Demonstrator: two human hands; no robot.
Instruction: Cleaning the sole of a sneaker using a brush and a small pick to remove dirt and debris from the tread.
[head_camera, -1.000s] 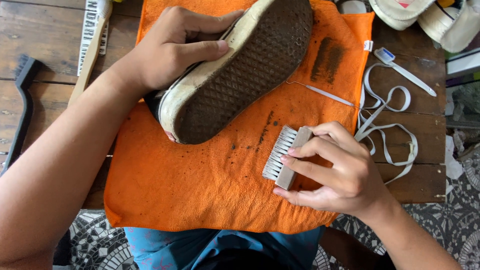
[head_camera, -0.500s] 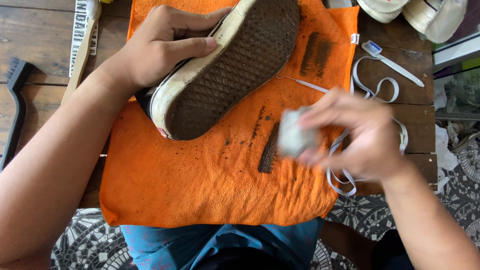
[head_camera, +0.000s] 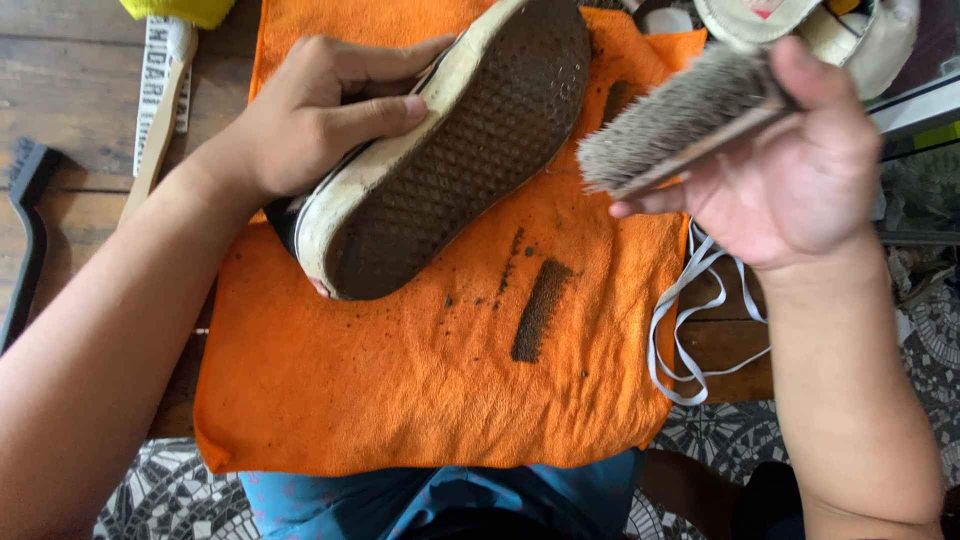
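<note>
White strip label (head_camera: 158, 75) w/ black print at 11 o'clock, on the wooden handle. Small red-and-white tag (head_camera: 762, 8) at 1 o'clock, inside a pale shoe. No pkgs, screens.

Orange towel (head_camera: 400, 390), w/ dark brown smear marks & specks near its middle. On it, shoe (head_camera: 440, 150): sole dark brown, diamond-grid tread, cream/off-white rim, black upper. Brush (head_camera: 680, 120), right of shoe: grey-tan bristles, pale wood back. White laces (head_camera: 690, 330) off towel's right edge. Table (head_camera: 70, 90) left of towel: weathered brown planks. Floor (head_camera: 160, 490) below towel: black & white mosaic.
</note>
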